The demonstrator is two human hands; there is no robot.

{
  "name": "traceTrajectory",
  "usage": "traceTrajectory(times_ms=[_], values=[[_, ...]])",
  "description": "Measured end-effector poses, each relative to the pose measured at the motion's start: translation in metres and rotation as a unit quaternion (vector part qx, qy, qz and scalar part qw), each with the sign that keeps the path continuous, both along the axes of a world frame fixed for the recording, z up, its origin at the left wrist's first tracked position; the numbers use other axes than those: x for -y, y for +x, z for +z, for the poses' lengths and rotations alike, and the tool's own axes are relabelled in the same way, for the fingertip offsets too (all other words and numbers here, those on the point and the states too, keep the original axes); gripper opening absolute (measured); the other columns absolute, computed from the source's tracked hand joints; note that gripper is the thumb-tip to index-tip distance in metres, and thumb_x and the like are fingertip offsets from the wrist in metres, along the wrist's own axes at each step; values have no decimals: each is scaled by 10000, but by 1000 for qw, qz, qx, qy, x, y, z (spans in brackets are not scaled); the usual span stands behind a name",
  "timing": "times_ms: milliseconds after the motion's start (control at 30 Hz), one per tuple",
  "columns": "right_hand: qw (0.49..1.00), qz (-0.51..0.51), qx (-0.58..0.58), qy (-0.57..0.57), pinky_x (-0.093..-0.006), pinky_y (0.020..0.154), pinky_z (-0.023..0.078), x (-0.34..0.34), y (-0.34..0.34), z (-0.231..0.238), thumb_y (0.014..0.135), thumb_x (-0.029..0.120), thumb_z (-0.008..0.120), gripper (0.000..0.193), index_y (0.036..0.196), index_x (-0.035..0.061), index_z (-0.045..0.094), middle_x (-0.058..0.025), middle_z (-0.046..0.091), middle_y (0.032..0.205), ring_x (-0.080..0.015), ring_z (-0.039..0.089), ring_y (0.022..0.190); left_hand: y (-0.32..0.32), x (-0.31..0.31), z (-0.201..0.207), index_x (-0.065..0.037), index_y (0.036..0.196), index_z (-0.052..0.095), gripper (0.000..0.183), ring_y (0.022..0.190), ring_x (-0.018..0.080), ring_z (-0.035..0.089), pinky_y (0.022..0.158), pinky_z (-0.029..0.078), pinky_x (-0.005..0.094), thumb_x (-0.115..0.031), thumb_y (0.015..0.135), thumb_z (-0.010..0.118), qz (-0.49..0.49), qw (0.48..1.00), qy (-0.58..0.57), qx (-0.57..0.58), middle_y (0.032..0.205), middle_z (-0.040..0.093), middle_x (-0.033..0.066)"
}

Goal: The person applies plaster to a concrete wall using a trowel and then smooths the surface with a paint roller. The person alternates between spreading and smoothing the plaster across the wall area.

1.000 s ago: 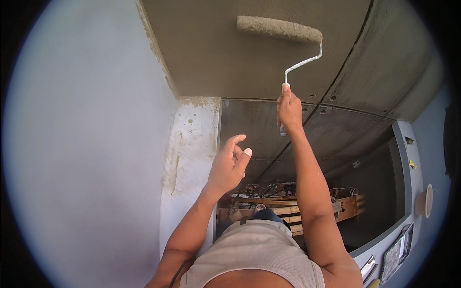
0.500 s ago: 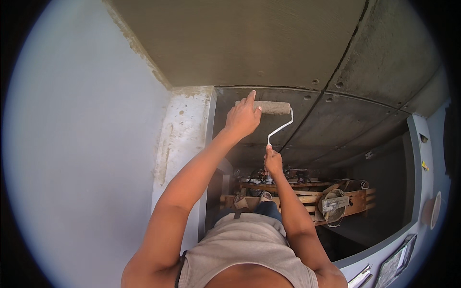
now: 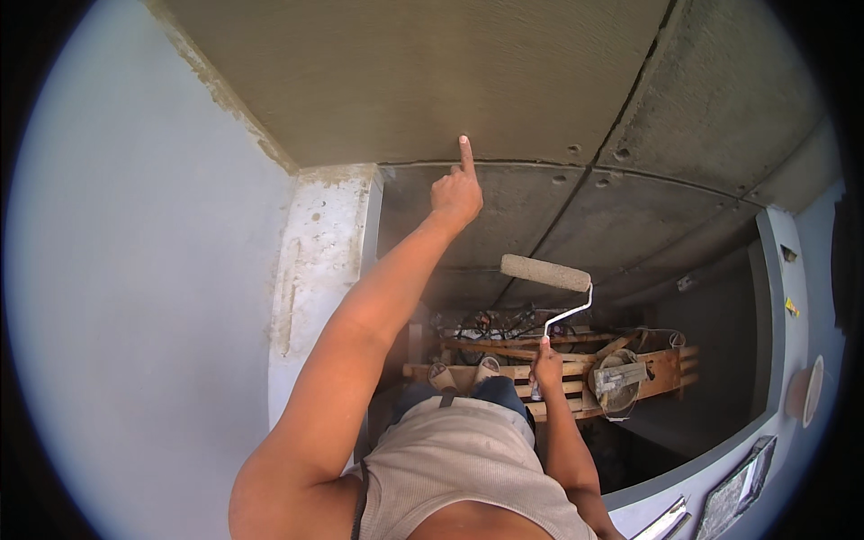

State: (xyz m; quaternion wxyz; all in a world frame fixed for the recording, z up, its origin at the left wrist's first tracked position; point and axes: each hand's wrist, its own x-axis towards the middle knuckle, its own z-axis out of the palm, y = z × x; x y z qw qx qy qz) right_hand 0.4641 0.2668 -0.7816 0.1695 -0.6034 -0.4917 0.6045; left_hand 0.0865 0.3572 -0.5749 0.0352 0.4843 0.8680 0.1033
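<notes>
My left hand point(image 3: 457, 193) is raised with its index finger stretched out and the other fingers curled. Its fingertip is at the damp, grey-brown coated panel point(image 3: 405, 72), close above the dark seam; whether it presses the surface I cannot tell. Nothing is held in this hand. Lower and to the right, my right hand point(image 3: 546, 367) is wrapped round the handle of a paint roller point(image 3: 546, 272). A white bent wire frame joins the handle to the beige, textured sleeve, which is apart from the panel.
Below, my feet stand on wooden slats point(image 3: 531, 371). A round bucket point(image 3: 616, 382) with a flat tool across it sits to the right. Uncoated grey panels point(image 3: 720, 99) adjoin at right. A pale wall point(image 3: 153, 270) rises at left; a ledge at right bears a white bowl point(image 3: 805, 392).
The roller has come down and rightward in my right hand, away from my left. My left index finger now points onto the coated panel, its other fingers curled in.
</notes>
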Motion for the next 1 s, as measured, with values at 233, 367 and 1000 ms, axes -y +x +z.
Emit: traceTrajectory(times_ms=[233,367,1000], values=[[999,-32,-28,-1,-335,323,385,-17,8,10,1039,625,437,650,742,50,498,-47,431,492,-174,435,335,9,2,-4,22,1612,-81,978,835,359,732,772,602,452,-178,925,587,-7,1000,3,2,1042,689,247],[999,-27,-40,-14,-334,326,384,-23,3,21,1041,613,449,642,741,48,507,-48,443,497,-174,447,341,11,2,7,16,1617,-60,982,821,358,732,778,599,461,-229,932,601,0,1000,11,3,960,714,214],[976,155,-108,112,-405,529,477,-25,-168,143,1059,569,446,646,756,8,552,-122,578,593,-265,626,535,-3,176,29,20,1299,622,450,769,305,668,757,526,436,-216,920,676,143,946,284,56,815,667,115]])
